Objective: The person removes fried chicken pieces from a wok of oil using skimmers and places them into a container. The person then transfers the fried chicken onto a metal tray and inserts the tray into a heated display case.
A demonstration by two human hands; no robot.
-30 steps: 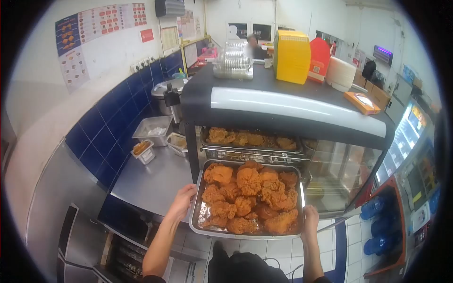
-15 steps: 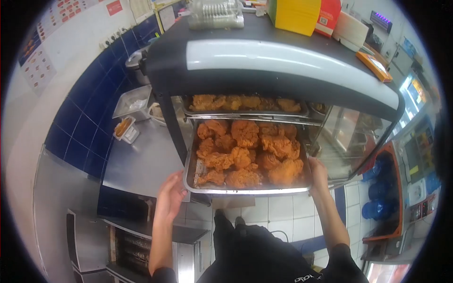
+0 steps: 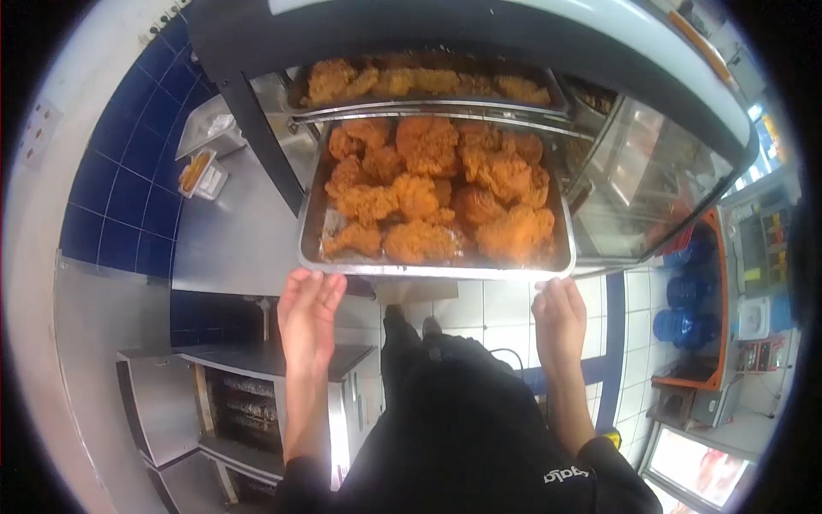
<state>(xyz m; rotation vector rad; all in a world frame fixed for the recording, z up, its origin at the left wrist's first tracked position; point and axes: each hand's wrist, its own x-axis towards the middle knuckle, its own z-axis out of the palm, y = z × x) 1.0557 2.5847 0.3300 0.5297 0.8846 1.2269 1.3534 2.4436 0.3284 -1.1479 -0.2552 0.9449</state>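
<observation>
A metal tray (image 3: 445, 273) of fried chicken pieces (image 3: 419, 242) sits partway inside a glass-sided display cabinet (image 3: 479, 30), its front end sticking out toward me. My left hand (image 3: 310, 310) is at the tray's front left corner, fingers bent together against the rim. At the front right corner, my right hand (image 3: 561, 319) has its fingers curled and pressed together, with the fingertips at the rim. Above it, a second tray (image 3: 428, 110) of fried pieces rests on the upper rack.
To the left is a steel counter (image 3: 224, 244) with a small white tub (image 3: 204, 176) of fried food. Below it stands an open-fronted steel appliance (image 3: 248, 403). Blue water bottles (image 3: 685, 325) stand in an orange-edged rack at the right.
The view has tilted down and closer. My hands have shifted from the tray's sides to its front corners, and the cabinet top has mostly left the view.
</observation>
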